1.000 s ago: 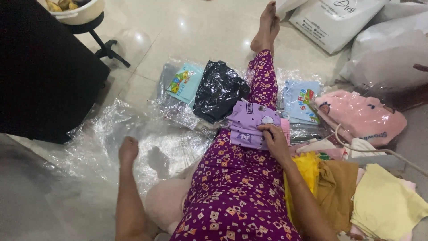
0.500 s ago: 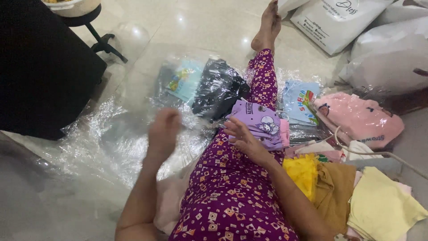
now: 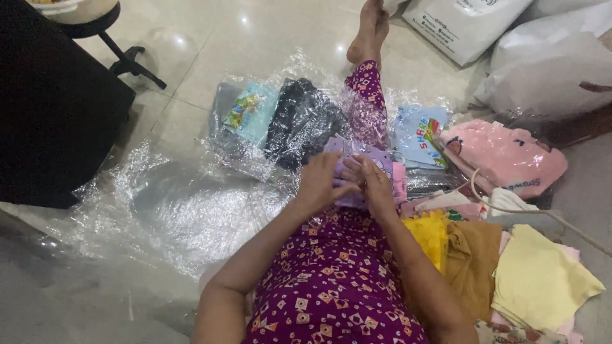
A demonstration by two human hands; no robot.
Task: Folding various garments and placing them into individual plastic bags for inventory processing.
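Note:
I sit on the floor with one leg in purple patterned trousers (image 3: 338,286) stretched out. My left hand (image 3: 320,181) and my right hand (image 3: 373,185) meet above my thigh, fingers pinched on the edge of a clear plastic bag (image 3: 319,95). The bag stands up in front of them and veils my shin. A folded purple garment (image 3: 357,150) with a cartoon print lies on my leg just beyond the fingers, partly seen through the plastic.
Bagged garments lie ahead: light blue (image 3: 252,111), black (image 3: 299,121), blue (image 3: 417,130), pink (image 3: 503,156). Yellow (image 3: 542,280) and mustard (image 3: 472,255) clothes pile at my right. Clear plastic sheets (image 3: 172,210) cover the floor left, beside a black chair (image 3: 57,108). White sacks (image 3: 548,64) stand behind.
My left hand rose from the plastic on the floor and came across to my right hand. My right hand let go of the purple garment, and both now hold a clear bag up.

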